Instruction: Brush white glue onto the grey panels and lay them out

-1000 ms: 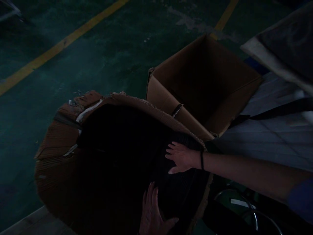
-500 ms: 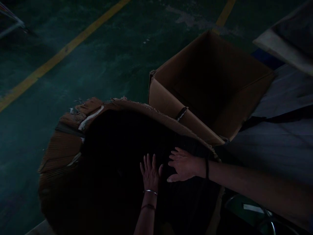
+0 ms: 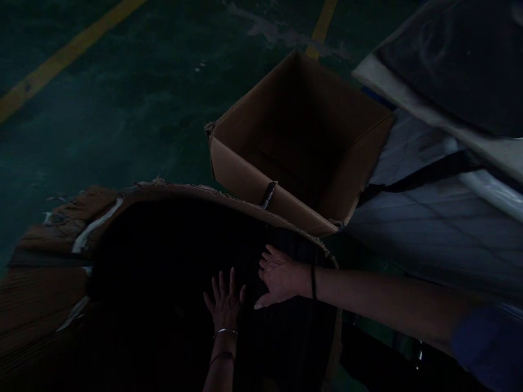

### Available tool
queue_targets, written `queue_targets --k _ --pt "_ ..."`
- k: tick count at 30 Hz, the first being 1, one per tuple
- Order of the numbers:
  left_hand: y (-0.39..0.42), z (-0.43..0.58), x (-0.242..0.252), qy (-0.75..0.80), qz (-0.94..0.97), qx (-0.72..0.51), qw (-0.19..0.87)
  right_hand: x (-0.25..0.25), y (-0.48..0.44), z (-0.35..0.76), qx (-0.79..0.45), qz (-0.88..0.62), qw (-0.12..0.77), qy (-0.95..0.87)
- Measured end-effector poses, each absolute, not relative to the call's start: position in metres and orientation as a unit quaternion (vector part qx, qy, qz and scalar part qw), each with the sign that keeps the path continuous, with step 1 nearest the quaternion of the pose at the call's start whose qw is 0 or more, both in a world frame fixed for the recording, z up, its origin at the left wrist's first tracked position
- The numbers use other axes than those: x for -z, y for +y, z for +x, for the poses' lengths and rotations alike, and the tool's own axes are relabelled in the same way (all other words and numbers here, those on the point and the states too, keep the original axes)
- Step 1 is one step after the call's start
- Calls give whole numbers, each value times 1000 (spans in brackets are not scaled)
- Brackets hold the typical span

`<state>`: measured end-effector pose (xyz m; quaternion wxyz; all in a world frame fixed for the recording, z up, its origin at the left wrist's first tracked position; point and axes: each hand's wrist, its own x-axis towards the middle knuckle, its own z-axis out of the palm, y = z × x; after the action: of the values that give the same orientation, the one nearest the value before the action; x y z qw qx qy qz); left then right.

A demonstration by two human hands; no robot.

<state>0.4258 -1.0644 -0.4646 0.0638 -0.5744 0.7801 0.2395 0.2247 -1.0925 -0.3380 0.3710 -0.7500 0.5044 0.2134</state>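
A large dark mass of fine black strands (image 3: pixel 294 251) lies inside a torn, rounded cardboard wrap (image 3: pixel 171 190). My left hand (image 3: pixel 224 302), with two thin bangles at the wrist, lies flat on the black mass with its fingers spread. My right hand (image 3: pixel 280 275), with a black band at the wrist, reaches in from the right and rests palm down on the same mass, just right of the left hand. Neither hand holds anything. The light is very dim, so most of the black mass shows no detail.
An open brown cardboard box (image 3: pixel 245 174) with a dark inside stands just behind the wrap. A grey sheet (image 3: pixel 429 218) crossed by a black strap lies to the right. The floor (image 3: pixel 143 109) is green with yellow lines (image 3: pixel 61 54).
My left hand has slid up from the bottom edge and now lies beside my right hand. The right hand stays on the black mass. The view has swung to the right.
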Motion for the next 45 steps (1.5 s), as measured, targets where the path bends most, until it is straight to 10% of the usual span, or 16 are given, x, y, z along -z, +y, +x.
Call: queue_targets --k 8,16,30,45 --pt "-1036 392 404 738 -489 -461 -66 295 -1087 229 -53 -766 256 587" --pt "-1036 378 390 760 -493 -422 -18 255 -981 225 135 -700 260 651" --pt "-1043 371 375 744 -480 -462 54 362 -985 188 91 -732 155 657" --pt "-1076 396 328 786 -435 -386 210 252 -859 219 71 -549 232 800"
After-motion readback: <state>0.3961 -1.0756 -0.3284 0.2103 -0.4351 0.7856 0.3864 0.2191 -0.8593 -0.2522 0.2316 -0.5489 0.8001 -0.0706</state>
